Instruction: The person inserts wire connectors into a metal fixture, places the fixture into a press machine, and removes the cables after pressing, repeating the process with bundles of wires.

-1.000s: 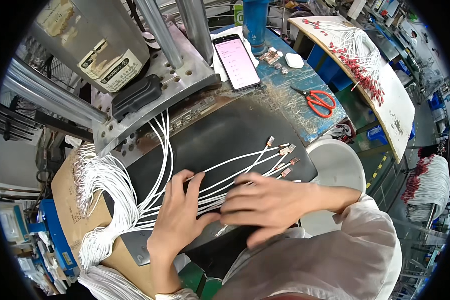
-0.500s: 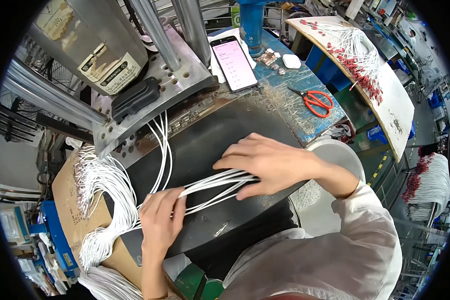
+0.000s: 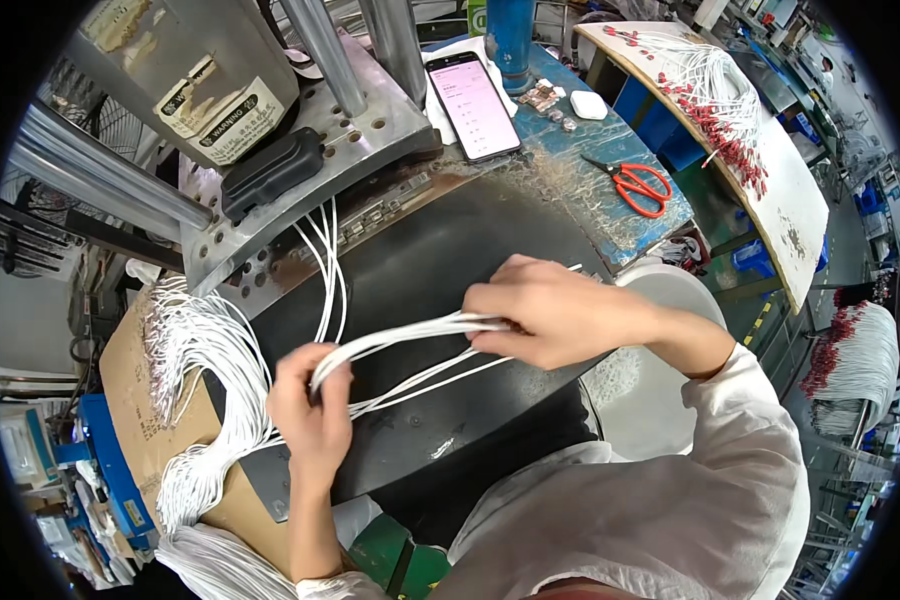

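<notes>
A small bundle of white cables [image 3: 400, 335] arches between my two hands, just above a black work surface [image 3: 470, 225]. My left hand [image 3: 310, 410] is closed around its left end, the fingertips slightly blurred. My right hand [image 3: 550, 312] grips the other end with curled fingers, and short cable tips poke out beyond it. A few looser white cables [image 3: 410, 385] run beneath the bundle toward the right hand. Several more cables [image 3: 330, 270] stretch from the metal press plate down to the surface. Left of my left hand lies a thick heap of white cables [image 3: 235, 390] on cardboard [image 3: 130, 390].
A press [image 3: 370, 130] with steel columns stands at the far left. On the blue bench are a phone [image 3: 473, 105], red-handled pliers [image 3: 640, 190] and a white case [image 3: 588, 104]. A pale bucket [image 3: 660, 400] stands right. Red-tipped cables [image 3: 720, 110] lie on another table.
My left hand has lifted its end of the bundle and curled round it. My right hand has gone from loosely spread fingers to a closed grip, and the bundle now arches upward.
</notes>
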